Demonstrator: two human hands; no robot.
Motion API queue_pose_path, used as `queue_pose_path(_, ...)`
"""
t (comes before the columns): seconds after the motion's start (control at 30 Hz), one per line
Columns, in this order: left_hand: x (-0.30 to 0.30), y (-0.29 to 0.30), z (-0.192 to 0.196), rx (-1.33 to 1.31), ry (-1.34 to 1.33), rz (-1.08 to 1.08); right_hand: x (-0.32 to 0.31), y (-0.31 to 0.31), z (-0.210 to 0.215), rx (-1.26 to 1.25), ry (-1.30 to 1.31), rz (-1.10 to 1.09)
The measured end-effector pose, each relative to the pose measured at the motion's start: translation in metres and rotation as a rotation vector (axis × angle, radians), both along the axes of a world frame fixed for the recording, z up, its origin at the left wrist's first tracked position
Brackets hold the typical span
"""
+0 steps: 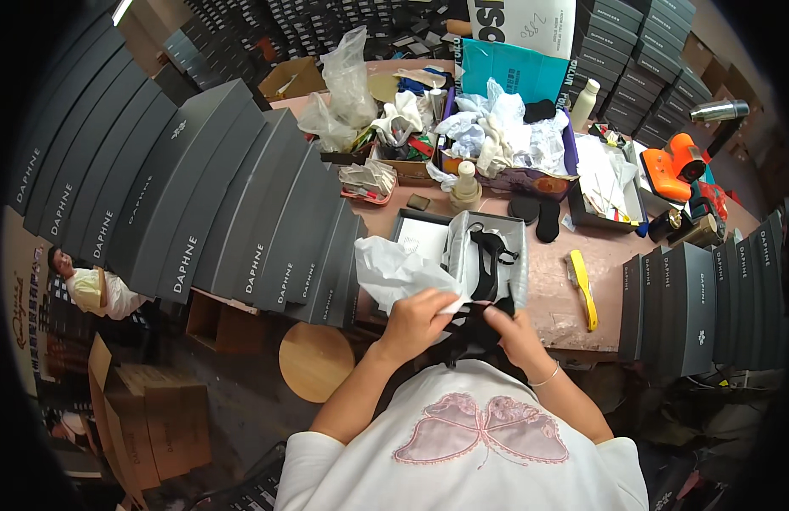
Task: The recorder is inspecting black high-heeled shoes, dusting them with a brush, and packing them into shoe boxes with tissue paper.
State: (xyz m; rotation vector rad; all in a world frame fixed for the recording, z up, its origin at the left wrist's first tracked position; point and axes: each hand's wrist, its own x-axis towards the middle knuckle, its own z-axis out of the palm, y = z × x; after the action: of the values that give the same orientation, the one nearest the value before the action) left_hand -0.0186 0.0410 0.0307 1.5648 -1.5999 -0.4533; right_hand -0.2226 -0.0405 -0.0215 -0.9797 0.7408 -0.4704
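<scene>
My left hand (418, 325) is closed, pinching a crumpled sheet of white tissue paper (396, 266) that spreads up and away over the table. Close beside it, my right hand (515, 330) grips a black strappy shoe (478, 329) just in front of my shirt; my fingers and its dark colour hide much of its shape. Straight ahead of both hands lies an open shoebox (520, 274) lined with white paper. Inside it rests another black strappy shoe (490, 255). White paper (422, 238) also lies in a dark box part on the left.
Dark grey shoeboxes (216, 196) stand in rows on the left, with more (692, 298) on the right. A yellow-handled tool (583, 289) lies right of the open box. Beyond are a bottle (466, 186), black insoles (548, 221), a paper-filled bin (505, 140) and an orange device (672, 169).
</scene>
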Motion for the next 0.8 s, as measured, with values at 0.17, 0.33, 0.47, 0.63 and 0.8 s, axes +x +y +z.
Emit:
queue_pose_path(0.17, 0.004, 0.015, -0.028, 0.073, 0.128, 0.097, -0.006, -0.007, -0.002, 0.572, -0.363, -0.287)
queue_pose_path(0.33, -0.002, -0.016, -0.011, 0.075, 0.552, 0.208, -0.01, -0.003, -0.016, 0.718, -0.468, -0.37)
queue_pose_path(0.47, -0.004, -0.029, -0.001, 0.158, 0.532, 0.119, -0.026, 0.0, -0.025, 0.779, -0.632, -0.25)
queue_pose_path(0.63, -0.04, -0.03, 0.02, -0.009, 0.182, 0.036, -0.036, 0.012, -0.002, 0.623, -0.54, -0.536)
queue_pose_path(0.8, -0.107, -0.046, 0.025, -0.457, -0.05, -0.397, -0.037, 0.048, -0.015, -0.855, 0.296, -0.436)
